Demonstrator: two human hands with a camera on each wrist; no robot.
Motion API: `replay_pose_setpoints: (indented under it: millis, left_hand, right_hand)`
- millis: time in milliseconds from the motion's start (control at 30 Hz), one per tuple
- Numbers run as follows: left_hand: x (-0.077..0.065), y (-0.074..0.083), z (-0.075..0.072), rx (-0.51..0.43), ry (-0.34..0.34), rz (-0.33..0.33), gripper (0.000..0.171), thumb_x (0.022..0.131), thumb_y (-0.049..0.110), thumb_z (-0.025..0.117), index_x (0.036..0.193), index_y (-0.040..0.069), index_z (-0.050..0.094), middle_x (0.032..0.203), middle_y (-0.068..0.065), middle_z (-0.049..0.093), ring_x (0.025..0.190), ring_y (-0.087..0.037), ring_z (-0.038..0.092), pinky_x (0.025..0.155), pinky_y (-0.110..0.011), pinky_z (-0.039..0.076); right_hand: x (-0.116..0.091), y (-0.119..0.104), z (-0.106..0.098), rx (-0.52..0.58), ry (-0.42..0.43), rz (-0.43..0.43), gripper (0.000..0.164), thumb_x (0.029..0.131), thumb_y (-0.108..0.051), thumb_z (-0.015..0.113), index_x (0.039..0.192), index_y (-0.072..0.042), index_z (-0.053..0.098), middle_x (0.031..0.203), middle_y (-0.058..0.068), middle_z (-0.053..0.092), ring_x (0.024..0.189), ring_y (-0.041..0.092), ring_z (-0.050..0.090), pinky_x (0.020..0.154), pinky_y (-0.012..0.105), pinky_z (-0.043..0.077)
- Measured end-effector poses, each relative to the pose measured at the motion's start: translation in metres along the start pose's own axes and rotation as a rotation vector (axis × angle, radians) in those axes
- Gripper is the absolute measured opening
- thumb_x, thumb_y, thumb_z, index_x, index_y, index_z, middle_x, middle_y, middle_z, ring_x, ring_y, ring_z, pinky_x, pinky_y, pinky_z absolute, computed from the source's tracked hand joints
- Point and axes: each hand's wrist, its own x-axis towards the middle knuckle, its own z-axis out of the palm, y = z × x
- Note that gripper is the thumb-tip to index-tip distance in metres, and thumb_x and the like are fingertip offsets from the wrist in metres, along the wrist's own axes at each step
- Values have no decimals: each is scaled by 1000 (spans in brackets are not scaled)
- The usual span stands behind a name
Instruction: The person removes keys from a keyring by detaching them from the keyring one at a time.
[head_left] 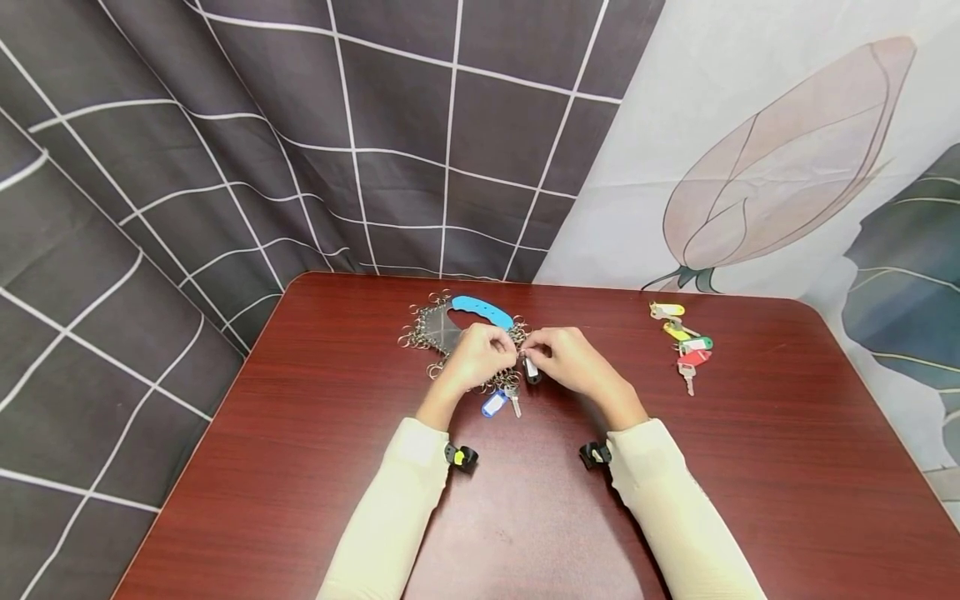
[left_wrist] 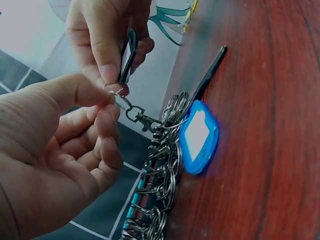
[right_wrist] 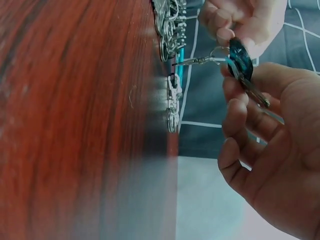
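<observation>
My left hand [head_left: 480, 357] pinches a small metal split ring [left_wrist: 121, 101] between thumb and forefinger. The ring joins a swivel clasp [left_wrist: 146, 122] on the key holder, a grey plate [head_left: 437, 327] with a blue handle [head_left: 482, 310] and many hooks and rings around its edge. Thumb and fingers of my right hand [head_left: 576, 360] grip a black key tag [right_wrist: 240, 59] beside that ring, and a key [right_wrist: 257, 94] hangs from it. On the holder's near side, a blue key tag [left_wrist: 198, 135] and its key [head_left: 514, 402] lie on the table, attached to a ring.
To the right on the dark red table [head_left: 787, 467] lie several tagged keys in a row: yellow tags [head_left: 677, 332], a green tag [head_left: 696, 344] and a red tag [head_left: 694, 358]. A grey checked curtain [head_left: 397, 192] and a printed white one [head_left: 637, 217] hang behind the table.
</observation>
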Motion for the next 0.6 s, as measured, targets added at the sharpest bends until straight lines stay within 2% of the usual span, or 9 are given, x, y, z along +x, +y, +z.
replay_pose_setpoints:
  millis: [133,300,433,600]
  left_hand:
    - [1,-1,0,106,1,67,9,82,5,73,75,11,73,69,1,66,65,-7,58,63,-21,49]
    - [0,-2,-2,125,-6,93,10,81,3,73,74,11,73,68,1,66,64,-7,57,62,-20,49]
    - [-1,-1,-3,142,-11,99,10,82,4,73,75,11,73,69,1,66,65,-7,58,64,-20,50]
    - [-1,1,-2,152,-19,55,9,87,11,72,79,11,75,73,1,69,67,-7,59,66,-21,50]
  right_hand:
    - [1,-1,0,-16,19,18,9,94,-7,69,92,-7,78,80,0,70,69,12,55,68,30,50]
    - [2,-1,2,-18,3,37,10,97,-9,67,94,-7,76,84,1,70,72,14,56,71,32,50]
    - [2,0,4,-5,1,37,9,98,-9,65,95,-8,74,89,3,71,78,17,61,75,37,53]
    - [2,-2,5,12,10,43,8,99,-9,66,97,-8,74,90,4,74,80,18,64,77,39,54]
